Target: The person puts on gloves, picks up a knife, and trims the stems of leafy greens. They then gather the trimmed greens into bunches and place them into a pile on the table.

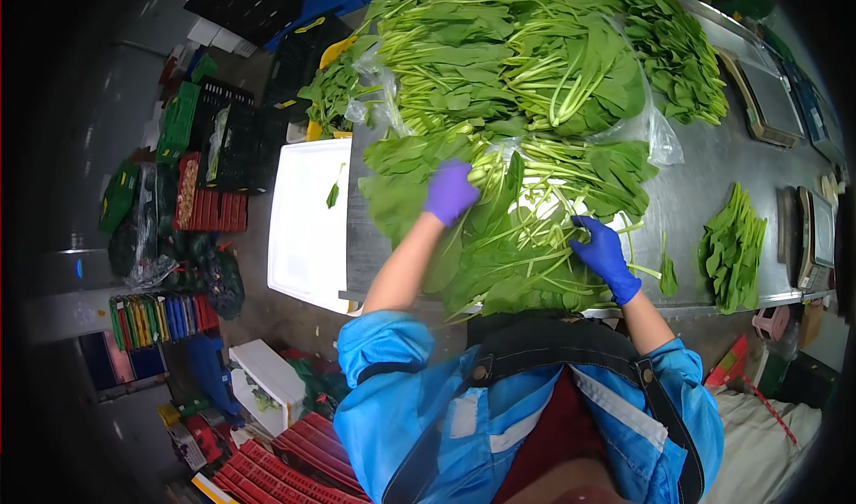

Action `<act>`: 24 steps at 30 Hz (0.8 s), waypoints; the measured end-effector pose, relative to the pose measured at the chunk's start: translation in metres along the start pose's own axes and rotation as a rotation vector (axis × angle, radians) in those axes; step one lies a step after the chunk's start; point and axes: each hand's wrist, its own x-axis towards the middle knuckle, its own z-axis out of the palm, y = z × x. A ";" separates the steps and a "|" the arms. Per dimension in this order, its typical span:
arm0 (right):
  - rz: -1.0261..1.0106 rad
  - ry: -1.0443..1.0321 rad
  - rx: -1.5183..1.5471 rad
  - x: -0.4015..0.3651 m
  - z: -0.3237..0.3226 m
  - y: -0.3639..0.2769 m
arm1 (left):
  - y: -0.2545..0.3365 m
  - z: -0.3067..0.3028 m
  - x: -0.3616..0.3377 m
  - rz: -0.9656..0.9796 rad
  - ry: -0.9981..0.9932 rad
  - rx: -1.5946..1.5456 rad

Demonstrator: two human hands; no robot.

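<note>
Heaps of leafy green vegetables [455,49] with pale stems cover the metal table [682,210]. My left hand [451,191], in a purple glove, is closed round the stems of a leafy bunch at the left of the nearer pile. Its leaves hang down toward the table's front edge. In a blue glove, my right hand [605,254] touches the stem ends at the right of that pile, thumb and fingers curled around thin stems. Clear plastic film [662,139] lies under the farther heap. A separate bunch [733,250] rests farther right.
A white tray [308,219] adjoins the table's left edge. Two scales [765,98] stand at the right side. Stacked crates [214,192] are on the left, with red crates [294,459] and a white foam box [267,375] at lower left.
</note>
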 end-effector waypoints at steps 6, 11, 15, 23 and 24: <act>-0.029 0.043 0.173 0.007 0.003 0.001 | -0.025 0.053 0.006 0.285 0.094 -0.034; 0.030 -0.026 0.205 0.007 -0.013 -0.020 | 0.016 0.005 -0.015 0.178 -0.121 -0.130; -0.203 -0.016 0.173 0.008 -0.006 -0.042 | 0.086 -0.035 -0.073 0.361 0.007 -0.485; -0.268 -0.082 -0.113 0.001 0.003 -0.008 | 0.106 -0.032 -0.096 0.281 -0.111 -0.704; -0.164 -0.136 -0.020 -0.002 0.005 0.004 | 0.105 -0.036 -0.096 0.266 -0.088 -0.710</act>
